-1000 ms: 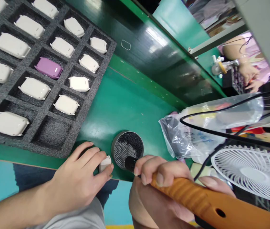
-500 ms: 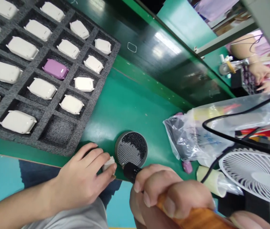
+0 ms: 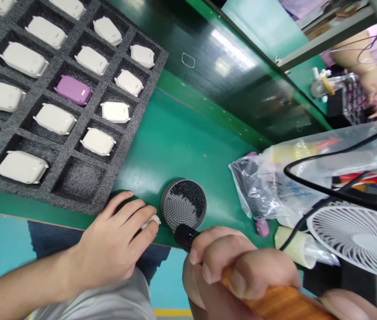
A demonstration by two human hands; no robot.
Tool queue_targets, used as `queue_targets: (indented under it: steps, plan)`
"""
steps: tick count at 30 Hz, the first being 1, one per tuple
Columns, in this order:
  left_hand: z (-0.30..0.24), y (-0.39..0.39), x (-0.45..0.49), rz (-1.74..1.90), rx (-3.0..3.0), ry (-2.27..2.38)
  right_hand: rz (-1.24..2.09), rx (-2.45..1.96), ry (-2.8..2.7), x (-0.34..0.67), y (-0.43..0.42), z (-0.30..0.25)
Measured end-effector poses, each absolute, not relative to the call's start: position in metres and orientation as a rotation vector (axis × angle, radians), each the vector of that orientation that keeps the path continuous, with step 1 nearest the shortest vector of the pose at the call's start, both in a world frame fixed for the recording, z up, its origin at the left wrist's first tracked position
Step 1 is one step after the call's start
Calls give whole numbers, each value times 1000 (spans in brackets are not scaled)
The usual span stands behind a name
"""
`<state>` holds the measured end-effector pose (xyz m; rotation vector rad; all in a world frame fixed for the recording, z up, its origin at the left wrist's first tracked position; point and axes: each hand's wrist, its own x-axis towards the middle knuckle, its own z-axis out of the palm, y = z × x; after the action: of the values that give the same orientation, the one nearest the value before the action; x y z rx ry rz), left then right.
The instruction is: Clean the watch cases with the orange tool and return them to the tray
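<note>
My left hand [image 3: 115, 249] lies on the green bench with its fingers curled over a small white plastic case [image 3: 151, 221], pinning it down. My right hand [image 3: 238, 271] is wrapped round the orange handle of a screwdriver [image 3: 275, 302]; its black tip [image 3: 184, 234] sits just right of the white case. A round metal tin [image 3: 183, 204] full of tiny dark screws stands right behind the tip. A grey foam tray [image 3: 75, 180] at the left holds several white cases [image 3: 98, 141] and one purple case [image 3: 73, 90]; its nearest corner cell is bare.
A clear plastic bag [image 3: 275, 191] with black cables lies to the right, a white desk fan [image 3: 358, 240] beyond it. A small purple piece [image 3: 262, 227] lies by the bag. Another person's hands [image 3: 375, 84] work at the far right. A dark conveyor strip [image 3: 228, 75] runs behind.
The view shifted slightly; my right hand slid the screwdriver tip back from the tin's mouth toward the white case. My left hand stayed on the case.
</note>
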<state>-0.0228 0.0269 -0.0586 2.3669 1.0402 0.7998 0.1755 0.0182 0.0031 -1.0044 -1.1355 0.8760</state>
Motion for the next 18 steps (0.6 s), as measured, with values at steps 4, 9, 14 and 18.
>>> queue_targets:
  steps: [4, 9, 14, 18]
  plan:
    - [-61, 29, -20, 886, 2393, 1120, 884, -1029, -1070, 186, 7, -3]
    - [-58, 31, -18, 912, 2393, 1133, 974, -1051, -1161, 198, 3, -7]
    - [-54, 31, -21, 877, 2339, 1108, 867, -1049, -1156, 187, 6, -5]
    - [-54, 33, -22, 828, 2307, 1093, 814, -1084, -1138, 181, 19, -2]
